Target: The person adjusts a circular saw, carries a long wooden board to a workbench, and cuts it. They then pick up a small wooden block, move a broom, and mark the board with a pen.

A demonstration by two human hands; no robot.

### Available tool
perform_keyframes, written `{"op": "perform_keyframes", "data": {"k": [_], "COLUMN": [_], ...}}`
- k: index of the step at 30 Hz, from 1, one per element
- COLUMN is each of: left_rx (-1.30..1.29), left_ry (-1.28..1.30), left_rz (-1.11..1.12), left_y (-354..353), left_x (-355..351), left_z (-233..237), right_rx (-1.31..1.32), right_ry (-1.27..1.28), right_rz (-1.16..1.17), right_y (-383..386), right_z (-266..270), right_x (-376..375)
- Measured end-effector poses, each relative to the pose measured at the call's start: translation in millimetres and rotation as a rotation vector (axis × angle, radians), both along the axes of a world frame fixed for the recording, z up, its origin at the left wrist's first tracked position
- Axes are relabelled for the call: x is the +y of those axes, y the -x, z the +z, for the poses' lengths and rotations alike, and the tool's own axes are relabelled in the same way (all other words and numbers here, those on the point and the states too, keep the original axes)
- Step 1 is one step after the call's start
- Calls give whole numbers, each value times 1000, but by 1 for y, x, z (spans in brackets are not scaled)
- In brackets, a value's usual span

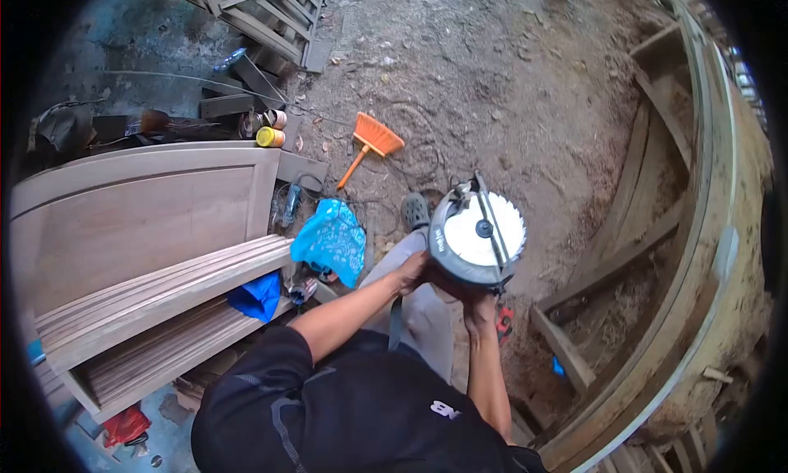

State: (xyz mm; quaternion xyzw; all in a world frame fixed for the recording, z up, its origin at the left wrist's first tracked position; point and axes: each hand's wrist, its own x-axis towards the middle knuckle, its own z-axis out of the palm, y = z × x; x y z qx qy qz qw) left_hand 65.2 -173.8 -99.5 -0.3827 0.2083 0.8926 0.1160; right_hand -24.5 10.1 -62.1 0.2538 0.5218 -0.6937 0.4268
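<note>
A circular saw (460, 261) is held up in front of my body, its round toothed blade (469, 239) facing up toward me. My left hand (413, 272) grips the saw's near left side, with the fingers partly hidden by the housing. From below, my right hand (478, 305) is closed against the near edge, its fingertips out of sight under the saw. A dark strap or cord (396, 323) hangs down beside my left wrist. Under the saw are my grey-trousered leg and a clog (415, 211) on the ground.
Wooden panels and stacked boards (164, 284) stand at left, with a blue patterned cloth (330, 241) at their end. An orange broom head (377, 135) lies on the dusty ground among looping cable. A large curved wooden frame (698, 227) fills the right side. Yellow can (269, 137) stands upper left.
</note>
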Motion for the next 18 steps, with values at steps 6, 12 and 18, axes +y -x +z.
{"op": "perform_keyframes", "data": {"k": [6, 12, 18], "left_rx": [24, 242, 281], "left_ry": [290, 895, 656], "left_rz": [-170, -636, -840], "left_y": [39, 63, 54], "left_x": [44, 93, 148], "left_z": [109, 175, 195], "right_rx": [-94, 835, 1065], "right_ry": [49, -1126, -1191], "right_rz": [1, 341, 141], "right_y": [1, -103, -138], "right_z": [88, 150, 167], "right_x": [55, 99, 87]}}
